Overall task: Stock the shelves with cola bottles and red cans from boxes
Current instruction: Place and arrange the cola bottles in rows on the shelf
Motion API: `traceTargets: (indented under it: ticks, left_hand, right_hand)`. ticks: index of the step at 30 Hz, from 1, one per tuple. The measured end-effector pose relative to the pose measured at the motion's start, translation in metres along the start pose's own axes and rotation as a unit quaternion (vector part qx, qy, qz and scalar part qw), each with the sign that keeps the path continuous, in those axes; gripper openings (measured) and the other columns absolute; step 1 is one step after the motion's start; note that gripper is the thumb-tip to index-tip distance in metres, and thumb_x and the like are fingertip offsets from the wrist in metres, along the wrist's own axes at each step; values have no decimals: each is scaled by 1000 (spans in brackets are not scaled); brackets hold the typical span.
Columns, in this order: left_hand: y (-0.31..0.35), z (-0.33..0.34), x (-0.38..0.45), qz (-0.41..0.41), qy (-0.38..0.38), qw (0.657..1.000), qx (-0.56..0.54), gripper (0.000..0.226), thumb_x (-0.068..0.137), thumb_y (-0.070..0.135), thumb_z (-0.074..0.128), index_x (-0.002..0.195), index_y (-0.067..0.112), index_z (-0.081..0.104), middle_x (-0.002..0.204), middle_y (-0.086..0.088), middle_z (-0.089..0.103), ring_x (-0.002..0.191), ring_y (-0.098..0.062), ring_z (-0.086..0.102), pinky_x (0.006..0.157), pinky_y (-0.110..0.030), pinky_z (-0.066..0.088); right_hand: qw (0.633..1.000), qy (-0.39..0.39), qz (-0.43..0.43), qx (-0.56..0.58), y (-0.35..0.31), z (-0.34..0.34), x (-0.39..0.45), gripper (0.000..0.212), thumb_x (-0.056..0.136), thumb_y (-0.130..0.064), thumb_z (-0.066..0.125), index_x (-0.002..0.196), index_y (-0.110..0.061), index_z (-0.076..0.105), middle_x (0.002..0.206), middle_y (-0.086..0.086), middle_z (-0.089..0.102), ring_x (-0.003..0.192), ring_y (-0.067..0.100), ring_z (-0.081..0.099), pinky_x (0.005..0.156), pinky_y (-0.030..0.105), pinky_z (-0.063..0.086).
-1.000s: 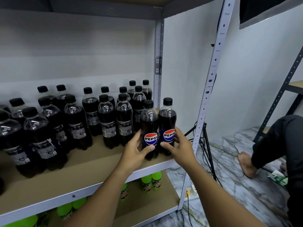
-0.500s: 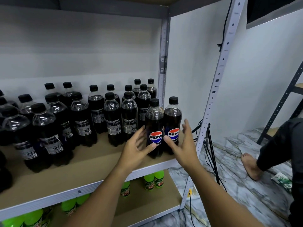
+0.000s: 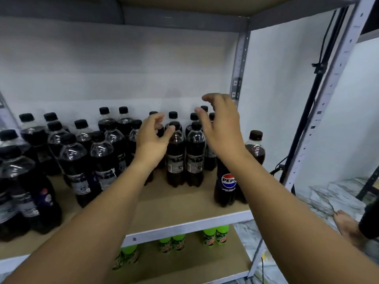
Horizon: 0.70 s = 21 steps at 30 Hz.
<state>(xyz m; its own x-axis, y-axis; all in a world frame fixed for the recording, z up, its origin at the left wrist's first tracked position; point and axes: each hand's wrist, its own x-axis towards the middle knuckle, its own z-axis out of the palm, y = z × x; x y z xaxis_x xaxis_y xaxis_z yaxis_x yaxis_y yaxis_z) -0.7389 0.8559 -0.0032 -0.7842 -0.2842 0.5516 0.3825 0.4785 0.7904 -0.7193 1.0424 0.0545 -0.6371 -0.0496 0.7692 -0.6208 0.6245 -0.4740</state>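
Both hands were up over the shelf board (image 3: 184,203) with nothing in them. The left hand (image 3: 150,140) had its fingers loosely curled, thumb and forefinger a little apart, in front of the necks of the cola bottles (image 3: 174,156) standing in the middle of the board; whether a fingertip brushed a cap could not be made out. The right hand (image 3: 221,128) was raised higher, fingers spread wide and bent forward above the black caps at the back right of the board, apart from them.

Below the right wrist, near the front right corner of the board, stood the Pepsi bottle (image 3: 225,181) with its round logo facing out, and a second bottle (image 3: 255,148) just behind it; the forearm crossed in front of both and hid where they met. More cola bottles filled the left of the board, the nearest ones blurred and cut off at the frame's edge.

Under the board, green bottles (image 3: 215,235) showed only their tops. To the right of the board, a bare foot (image 3: 346,226) rested on the marble floor, the leg cut off.
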Motion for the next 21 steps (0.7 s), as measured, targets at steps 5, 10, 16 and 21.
traceTargets:
  ticks: [5,10,16,21]
  left_hand:
    - [4,4,20,-53,-74,995,42,42,93,32,76,129,15,63,116,2,67,111,-16,65,91,-22,49]
    - [-2,6,23,-45,-104,991,65,30,94,25,75,119,11,66,111,1,70,105,-15,66,85,-18,48]
    - [3,-4,24,-16,-128,983,134,25,99,25,67,121,12,64,105,6,61,102,-11,57,77,-12,37]
    - [11,-15,13,-9,-151,978,146,27,100,27,66,122,11,62,106,5,61,102,-12,56,75,-18,39]
  right_hand:
    - [980,-104,166,33,3,51,20,53,101,-30,61,145,-5,45,137,16,53,118,28,58,86,22,37]
    - [952,-131,275,25,21,68,21,40,101,-26,61,134,-5,53,129,14,62,118,30,60,84,30,43]
    - [953,-154,262,15,23,63,20,39,100,-27,63,134,-9,55,128,13,63,115,30,60,86,33,46]
    - [962,-160,222,21,20,54,9,36,100,-27,64,130,-10,58,128,11,63,113,25,60,83,31,44]
